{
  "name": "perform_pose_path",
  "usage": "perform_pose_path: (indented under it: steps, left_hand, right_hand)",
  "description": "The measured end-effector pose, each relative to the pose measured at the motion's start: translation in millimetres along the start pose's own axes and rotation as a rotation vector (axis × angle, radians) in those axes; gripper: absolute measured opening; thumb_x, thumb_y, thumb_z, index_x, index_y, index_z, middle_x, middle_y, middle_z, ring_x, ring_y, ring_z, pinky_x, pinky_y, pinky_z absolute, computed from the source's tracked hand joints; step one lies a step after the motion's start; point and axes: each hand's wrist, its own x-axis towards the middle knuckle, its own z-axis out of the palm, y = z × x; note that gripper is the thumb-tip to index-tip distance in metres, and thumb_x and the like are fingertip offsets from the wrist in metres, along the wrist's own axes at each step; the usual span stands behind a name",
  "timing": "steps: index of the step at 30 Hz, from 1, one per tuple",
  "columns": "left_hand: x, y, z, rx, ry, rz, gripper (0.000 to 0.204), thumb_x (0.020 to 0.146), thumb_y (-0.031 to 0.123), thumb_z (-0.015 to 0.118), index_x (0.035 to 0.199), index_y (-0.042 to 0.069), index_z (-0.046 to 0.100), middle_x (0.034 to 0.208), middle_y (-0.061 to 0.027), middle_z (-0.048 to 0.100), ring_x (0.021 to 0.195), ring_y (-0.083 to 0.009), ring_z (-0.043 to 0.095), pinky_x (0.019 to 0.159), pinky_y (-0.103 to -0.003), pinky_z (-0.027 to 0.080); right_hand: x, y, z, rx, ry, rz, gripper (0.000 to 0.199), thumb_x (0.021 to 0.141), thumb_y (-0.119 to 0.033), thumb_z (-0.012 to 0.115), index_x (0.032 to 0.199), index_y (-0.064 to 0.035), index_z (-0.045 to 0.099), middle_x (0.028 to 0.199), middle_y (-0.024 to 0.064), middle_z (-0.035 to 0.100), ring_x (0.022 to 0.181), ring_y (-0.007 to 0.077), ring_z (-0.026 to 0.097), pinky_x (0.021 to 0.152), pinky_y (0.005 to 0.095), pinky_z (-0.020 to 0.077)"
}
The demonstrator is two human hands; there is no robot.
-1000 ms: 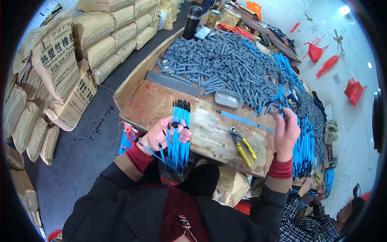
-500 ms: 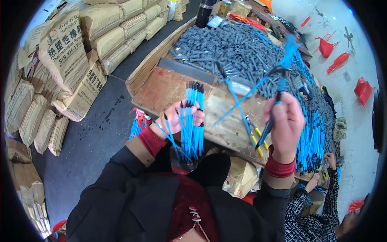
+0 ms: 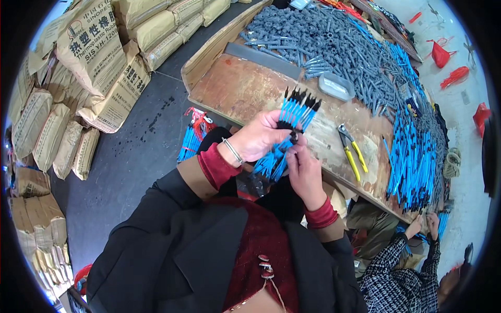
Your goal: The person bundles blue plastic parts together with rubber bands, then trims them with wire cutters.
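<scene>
Your left hand [image 3: 259, 140] is closed around a bundle of blue rods [image 3: 290, 127] with black tips, held above the near edge of the desk [image 3: 245, 88]. Your right hand [image 3: 304, 169] pinches the lower part of the same bundle, just beneath the left. Keep the black tips level and the rods parallel, and I judge a firm left grip prevents slipping. Yellow-handled pliers [image 3: 350, 153] lie on the desk to the right.
</scene>
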Motion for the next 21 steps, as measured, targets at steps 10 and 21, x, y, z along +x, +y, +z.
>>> perform_pose_path:
  steps: [10,21]
  left_hand:
    - [6.9,-12.0,-1.7,0.438,0.209,0.248,0.017,0.086,0.005,0.058,0.102,0.002,0.057,0.09,-0.0124,0.065,0.082,-0.0213,0.065,0.075,-0.034,0.054]
    - [7.7,-17.2,8.4,0.411,0.215,0.107,0.014,0.088,0.002,0.053,0.101,-0.001,0.058,0.09,-0.0082,0.064,0.083,-0.0151,0.063,0.076,-0.029,0.052]
  right_hand:
    - [4.0,16.1,-41.4,0.023,0.131,0.03,0.015,0.085,-0.008,0.058,0.097,0.0004,0.06,0.081,0.0106,0.062,0.07,0.0181,0.06,0.062,0.0271,0.0467]
    - [79.9,-21.4,-54.2,0.097,0.277,-0.31,0.023,0.082,-0.007,0.06,0.103,0.0007,0.058,0.101,0.0138,0.061,0.093,0.0231,0.06,0.078,0.0309,0.0482]
